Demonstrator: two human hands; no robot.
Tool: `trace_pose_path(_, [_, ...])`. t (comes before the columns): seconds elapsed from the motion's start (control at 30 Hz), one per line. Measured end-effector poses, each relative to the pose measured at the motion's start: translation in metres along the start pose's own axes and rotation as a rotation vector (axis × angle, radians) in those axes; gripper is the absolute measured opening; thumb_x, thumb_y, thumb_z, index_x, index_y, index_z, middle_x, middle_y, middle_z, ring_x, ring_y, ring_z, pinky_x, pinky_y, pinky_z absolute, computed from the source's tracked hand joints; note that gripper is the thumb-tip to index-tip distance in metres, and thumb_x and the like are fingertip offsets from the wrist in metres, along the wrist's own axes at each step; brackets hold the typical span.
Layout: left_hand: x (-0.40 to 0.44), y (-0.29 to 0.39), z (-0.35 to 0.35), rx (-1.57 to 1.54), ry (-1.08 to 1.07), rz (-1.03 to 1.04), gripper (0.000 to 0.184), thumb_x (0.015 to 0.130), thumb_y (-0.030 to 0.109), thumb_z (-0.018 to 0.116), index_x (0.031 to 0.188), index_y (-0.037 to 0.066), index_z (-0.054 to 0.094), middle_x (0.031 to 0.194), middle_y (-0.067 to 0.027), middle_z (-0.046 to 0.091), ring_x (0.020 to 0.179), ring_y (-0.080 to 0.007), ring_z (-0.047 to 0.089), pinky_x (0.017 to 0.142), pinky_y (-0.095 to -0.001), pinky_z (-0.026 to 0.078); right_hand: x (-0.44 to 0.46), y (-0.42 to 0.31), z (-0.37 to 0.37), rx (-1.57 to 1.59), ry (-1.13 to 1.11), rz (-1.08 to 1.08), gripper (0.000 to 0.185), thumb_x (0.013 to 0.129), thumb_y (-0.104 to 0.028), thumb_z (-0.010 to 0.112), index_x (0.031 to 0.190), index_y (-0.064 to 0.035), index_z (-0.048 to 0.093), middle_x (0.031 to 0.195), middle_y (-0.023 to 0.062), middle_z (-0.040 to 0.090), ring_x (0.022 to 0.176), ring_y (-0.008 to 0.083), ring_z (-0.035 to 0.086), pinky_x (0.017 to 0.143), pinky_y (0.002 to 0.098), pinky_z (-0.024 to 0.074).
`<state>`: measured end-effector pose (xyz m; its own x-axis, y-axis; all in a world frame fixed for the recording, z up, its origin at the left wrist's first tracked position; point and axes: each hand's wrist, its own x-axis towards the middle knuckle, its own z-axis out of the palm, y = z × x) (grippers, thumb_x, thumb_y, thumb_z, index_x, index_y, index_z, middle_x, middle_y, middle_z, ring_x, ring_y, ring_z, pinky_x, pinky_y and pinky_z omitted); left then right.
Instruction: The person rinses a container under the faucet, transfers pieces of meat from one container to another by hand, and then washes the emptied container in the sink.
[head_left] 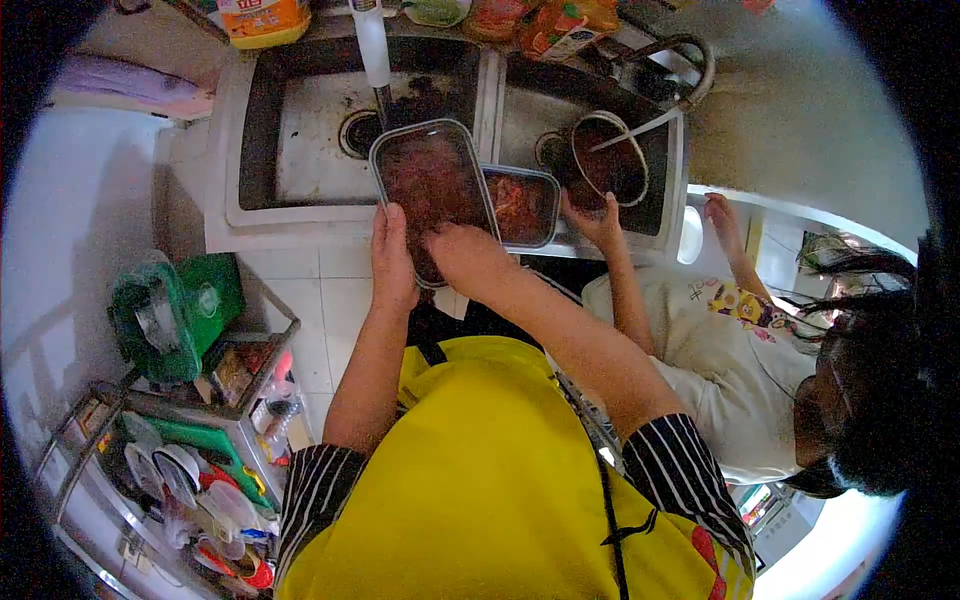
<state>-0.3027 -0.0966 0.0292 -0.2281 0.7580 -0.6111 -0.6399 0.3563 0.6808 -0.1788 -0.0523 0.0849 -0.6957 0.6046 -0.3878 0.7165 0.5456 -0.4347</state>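
A clear rectangular container (430, 165) with dark reddish contents is tilted above the front edge of the double sink. My left hand (394, 255) grips its left side, with the fingers wrapped round the rim. My right hand (468, 262) reaches into its lower right part; the fingertips are down in the contents and I cannot make out what they hold. Just to the right, partly behind it, a second container (522, 205) with reddish food rests at the sink's front edge.
At the right, another person (720, 370) holds a round bowl (610, 160) in the right basin under a running tap (700, 85). Bottles (262, 22) line the sink's back. A rack (220, 410) with green containers and dishes stands at lower left.
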Motion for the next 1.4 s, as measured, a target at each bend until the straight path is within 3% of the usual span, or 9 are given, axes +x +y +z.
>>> trace_pose_path(0.5, [0.009,-0.003,0.012,-0.035,-0.027,-0.005,0.069,0.101,0.047,0.052,0.148,0.000,0.035,0.139,-0.0127,0.051,0.125,-0.0234,0.051,0.105,-0.0366,0.042,0.012,0.018,-0.017,0.321,0.224,0.127,0.014,0.085,-0.009,0.060,0.093,-0.0003,0.067,0.094,0.0232,0.068,0.096,0.0387,0.066,0.088,0.0478,0.0519])
trace_pose_path(0.6, [0.000,0.005,0.019,-0.058,-0.034,-0.026,0.068,0.101,0.048,0.052,0.147,0.000,0.037,0.139,-0.0123,0.051,0.124,-0.0233,0.051,0.104,-0.0358,0.043,0.003,0.020,-0.035,0.517,0.273,0.111,0.019,0.087,-0.008,0.065,0.103,-0.0001,0.067,0.094,0.0185,0.069,0.090,0.0335,0.067,0.080,0.0418,0.0528])
trace_pose_path(0.7, [0.003,0.003,0.013,-0.010,-0.057,-0.020,0.066,0.101,0.047,0.052,0.147,0.001,0.038,0.140,-0.0122,0.050,0.123,-0.0233,0.052,0.103,-0.0354,0.045,-0.001,0.028,-0.045,0.756,0.239,0.171,0.017,0.089,-0.009,0.067,0.103,0.0005,0.066,0.088,0.0102,0.070,0.079,0.0195,0.068,0.071,0.0330,0.0536])
trace_pose_path(0.8, [0.007,0.000,0.013,-0.077,-0.074,0.031,0.057,0.102,0.047,0.050,0.137,0.003,0.047,0.132,-0.0105,0.057,0.117,-0.0237,0.057,0.102,-0.0406,0.046,-0.017,0.030,-0.069,1.018,0.237,0.279,0.014,0.092,-0.014,0.066,0.102,-0.0045,0.069,0.088,0.0101,0.071,0.074,0.0199,0.067,0.069,0.0339,0.0549])
trace_pose_path(0.93, [-0.001,0.013,0.020,-0.076,-0.022,-0.007,0.059,0.102,0.047,0.049,0.141,0.003,0.044,0.137,-0.0114,0.054,0.123,-0.0254,0.055,0.106,-0.0415,0.044,-0.040,0.034,-0.094,1.254,0.372,0.332,0.012,0.093,-0.012,0.066,0.102,-0.0040,0.069,0.084,0.0011,0.067,0.072,0.0114,0.062,0.065,0.0269,0.0531])
trace_pose_path(1.1, [0.007,0.005,-0.014,-0.064,-0.044,0.061,0.056,0.104,0.042,0.048,0.143,0.003,0.040,0.138,-0.0134,0.053,0.122,-0.0274,0.056,0.102,-0.0419,0.048,-0.044,0.063,-0.072,0.872,0.378,0.350,0.014,0.096,-0.006,0.060,0.107,0.0000,0.067,0.096,0.0058,0.068,0.080,0.0127,0.064,0.071,0.0275,0.0539])
trace_pose_path(1.13, [0.016,0.003,-0.017,-0.066,-0.062,0.113,0.055,0.104,0.040,0.048,0.144,0.003,0.039,0.137,-0.0142,0.053,0.121,-0.0279,0.057,0.100,-0.0415,0.050,-0.041,0.068,-0.065,0.807,0.298,0.444,0.015,0.094,-0.009,0.063,0.107,-0.0034,0.068,0.101,0.0092,0.069,0.086,0.0203,0.067,0.078,0.0331,0.0546])
trace_pose_path(1.2, [0.016,0.010,-0.011,-0.135,-0.043,0.072,0.051,0.104,0.039,0.048,0.141,0.004,0.042,0.136,-0.0135,0.054,0.120,-0.0270,0.057,0.101,-0.0420,0.049,-0.036,0.085,-0.040,0.363,0.324,0.263,0.019,0.092,-0.015,0.066,0.109,-0.0080,0.069,0.108,0.0145,0.068,0.095,0.0317,0.067,0.085,0.0414,0.0535])
trace_pose_path(1.4, [0.004,0.020,-0.011,-0.061,0.011,0.030,0.057,0.103,0.043,0.049,0.144,0.005,0.042,0.140,-0.0124,0.051,0.125,-0.0264,0.054,0.106,-0.0422,0.044,-0.037,0.083,-0.015,0.107,0.139,0.465,0.021,0.091,-0.016,0.063,0.110,-0.0101,0.070,0.115,0.0167,0.067,0.102,0.0368,0.064,0.086,0.0487,0.0520])
